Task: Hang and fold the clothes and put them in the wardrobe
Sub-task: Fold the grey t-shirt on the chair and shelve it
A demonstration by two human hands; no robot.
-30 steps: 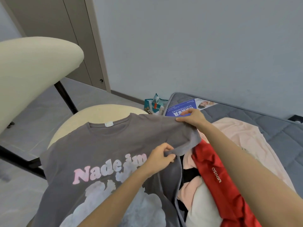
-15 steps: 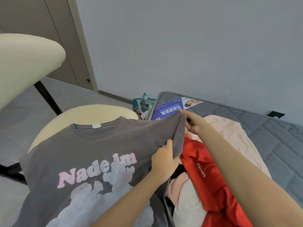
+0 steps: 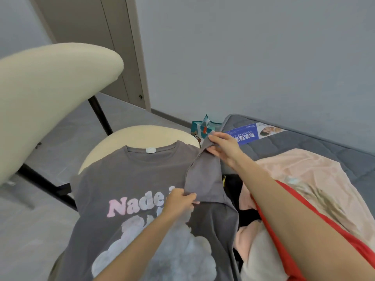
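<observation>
A grey T-shirt with pink lettering and a pale cloud print lies face up over a cream chair seat. Its right sleeve is turned inward over the chest. My left hand pinches the sleeve's lower edge near the lettering. My right hand pinches the sleeve's upper corner at the shoulder. To the right, on the bed, lie a red garment, a pale pink garment and some black and cream cloth.
The cream chair's seat and back take up the left. A grey mattress with a blue leaflet runs along the wall at right. A teal packet stands between them. A closed door is at the back.
Both hands have swung the right sleeve from spread out sideways to lying inward over the shirt's front. The camera view has shifted a little.
</observation>
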